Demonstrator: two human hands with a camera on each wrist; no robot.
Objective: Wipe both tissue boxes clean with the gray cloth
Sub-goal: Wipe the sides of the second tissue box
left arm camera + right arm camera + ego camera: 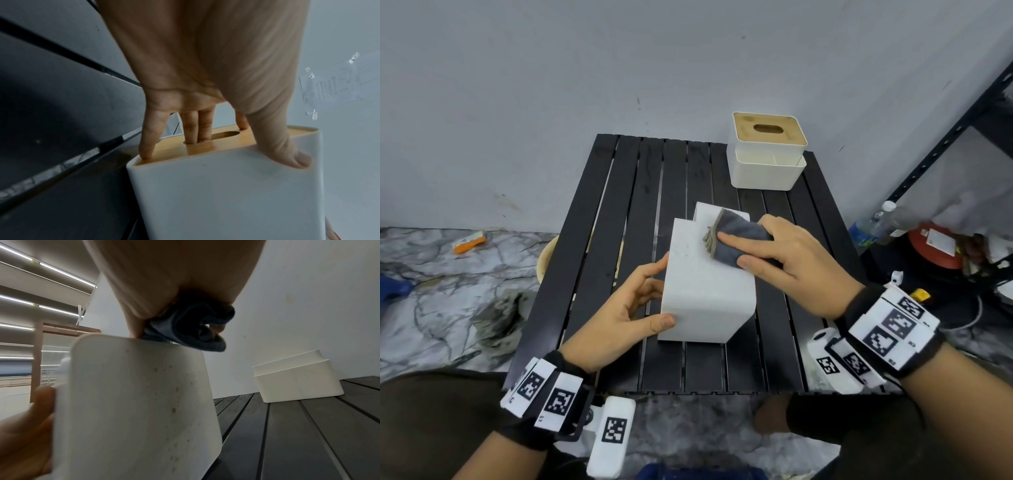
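Near tissue box (705, 284) tipped on its side in the middle of the black slatted table (602, 212), wooden top face turned to the left, a broad white side facing up. Left hand (619, 311) gripping it at the near left corner: thumb curled over the upper white side, fingertips (147, 152) on the wooden face, two of them dipped into the oval slot (clear in the left wrist view). Right hand (787, 263) pressing the folded gray cloth (736, 236) onto the far part of the upper side, fingers laid fairly straight over the cloth, thumb tucked under a fold in the right wrist view. Brownish specks across the white side in the right wrist view. Second tissue box (767, 150) upright at the far right corner of the table, well apart from both hands, wooden lid with slot facing up.
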